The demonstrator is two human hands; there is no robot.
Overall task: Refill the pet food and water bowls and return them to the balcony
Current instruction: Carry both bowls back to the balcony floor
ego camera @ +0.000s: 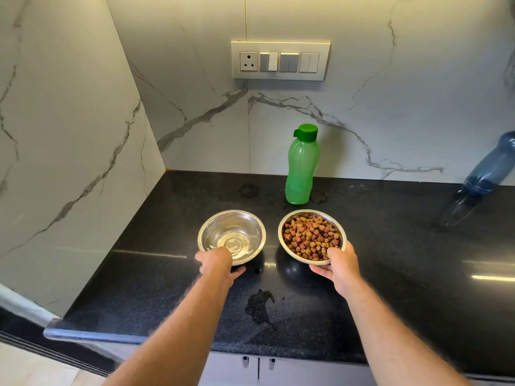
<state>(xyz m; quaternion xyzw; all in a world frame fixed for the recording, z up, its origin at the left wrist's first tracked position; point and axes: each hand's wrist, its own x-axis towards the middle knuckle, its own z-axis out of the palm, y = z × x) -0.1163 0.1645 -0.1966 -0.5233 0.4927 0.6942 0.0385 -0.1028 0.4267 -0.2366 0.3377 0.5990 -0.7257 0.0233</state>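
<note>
Head view, my entry: left hand (pixel 220 263) apparently grips water bowl (pixel 232 237) rim; right hand (pixel 338 264) clamps kibble bowl (pixel 312 236); tilting spills either.

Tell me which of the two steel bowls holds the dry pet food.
The bowl on the right, gripped at its near rim by the right hand, is full of brown kibble. The left bowl holds only clear water.

At the centre of the frame we see the water bowl (pixel 232 237) left of the food bowl (pixel 312 237), both on the counter (pixel 404 260). Behind the food bowl stands a bottle (pixel 302 165) against the wall; a spill (pixel 260 305) lies lower centre, before the bowls
</note>
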